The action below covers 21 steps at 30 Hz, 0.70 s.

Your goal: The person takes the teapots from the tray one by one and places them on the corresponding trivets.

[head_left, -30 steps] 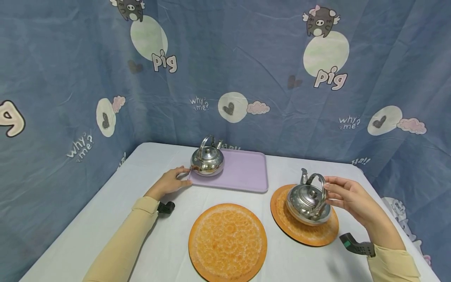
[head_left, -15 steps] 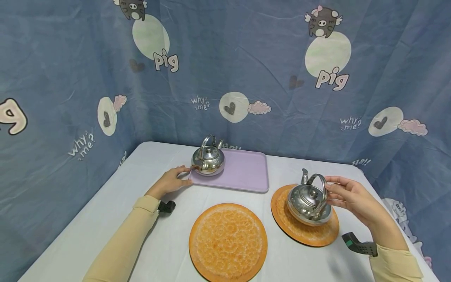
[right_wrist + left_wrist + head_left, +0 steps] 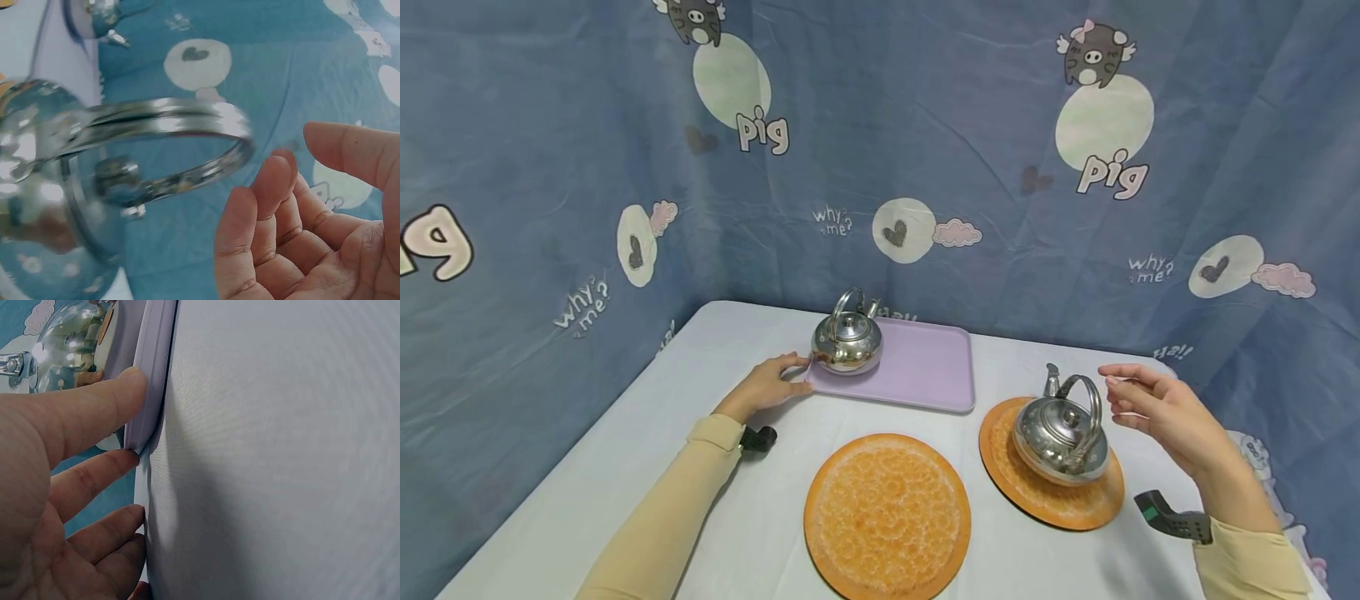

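A shiny metal kettle [image 3: 847, 343] stands upright on the left part of a lilac tray [image 3: 925, 367]. My left hand [image 3: 766, 385] holds this tray by its near left corner. In the left wrist view the thumb [image 3: 119, 394] lies against the rim and the forefinger [image 3: 103, 472] touches the corner. A second metal kettle [image 3: 1052, 429] sits on the right round, orange-brown mat [image 3: 1000, 433], its arched handle up. Just right of that handle [image 3: 169, 122], my right hand [image 3: 1165, 412] hovers with loosely bent fingers and nothing between them; a gap shows in the right wrist view.
Another round orange-brown mat [image 3: 887, 517] lies in front, at the middle of the white-covered table [image 3: 760, 517]. A blue patterned curtain [image 3: 850, 125] hangs close behind the table and along its sides.
My right hand has let go of the right kettle's handle and moved slightly right and up. The left hand stays at the tray's corner. The whole head view has shifted a little.
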Each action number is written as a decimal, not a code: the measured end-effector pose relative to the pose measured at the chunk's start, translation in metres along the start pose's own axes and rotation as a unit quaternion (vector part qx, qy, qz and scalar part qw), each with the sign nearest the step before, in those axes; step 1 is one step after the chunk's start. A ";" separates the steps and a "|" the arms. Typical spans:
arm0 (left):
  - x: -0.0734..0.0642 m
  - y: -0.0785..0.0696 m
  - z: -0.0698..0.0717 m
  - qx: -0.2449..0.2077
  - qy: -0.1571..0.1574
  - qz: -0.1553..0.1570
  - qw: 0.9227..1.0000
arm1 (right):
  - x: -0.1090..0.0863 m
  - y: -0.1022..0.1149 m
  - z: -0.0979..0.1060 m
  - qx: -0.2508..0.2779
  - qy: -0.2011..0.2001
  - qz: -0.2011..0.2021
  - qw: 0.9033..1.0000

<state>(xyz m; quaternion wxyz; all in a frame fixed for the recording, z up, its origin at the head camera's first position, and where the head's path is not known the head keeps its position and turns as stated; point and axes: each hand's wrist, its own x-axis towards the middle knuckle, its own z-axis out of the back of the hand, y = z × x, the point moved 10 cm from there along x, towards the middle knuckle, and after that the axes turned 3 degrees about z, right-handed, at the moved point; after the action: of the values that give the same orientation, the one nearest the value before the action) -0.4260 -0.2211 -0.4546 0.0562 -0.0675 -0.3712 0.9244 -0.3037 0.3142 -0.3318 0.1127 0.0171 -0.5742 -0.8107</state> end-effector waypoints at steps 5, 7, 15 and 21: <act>0.000 -0.003 0.000 0.005 -0.002 -0.006 1.000 | 0.003 0.020 0.002 0.002 -0.009 0.019 1.000; -0.001 -0.002 0.000 0.006 -0.002 -0.006 1.000 | 0.006 0.028 -0.001 0.005 -0.008 0.025 1.000; 0.003 -0.002 -0.002 0.006 -0.002 -0.004 1.000 | 0.020 0.057 -0.015 -0.007 0.003 0.039 0.999; 0.003 0.000 -0.001 0.011 -0.005 0.001 1.000 | 0.034 0.077 -0.034 -0.005 0.017 0.049 0.999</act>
<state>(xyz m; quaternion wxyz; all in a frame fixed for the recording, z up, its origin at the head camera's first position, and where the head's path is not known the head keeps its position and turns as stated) -0.4282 -0.2199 -0.4555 0.0540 -0.0632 -0.3614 0.9287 -0.3191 0.2516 -0.2678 0.1623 0.0025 -0.5680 -0.8068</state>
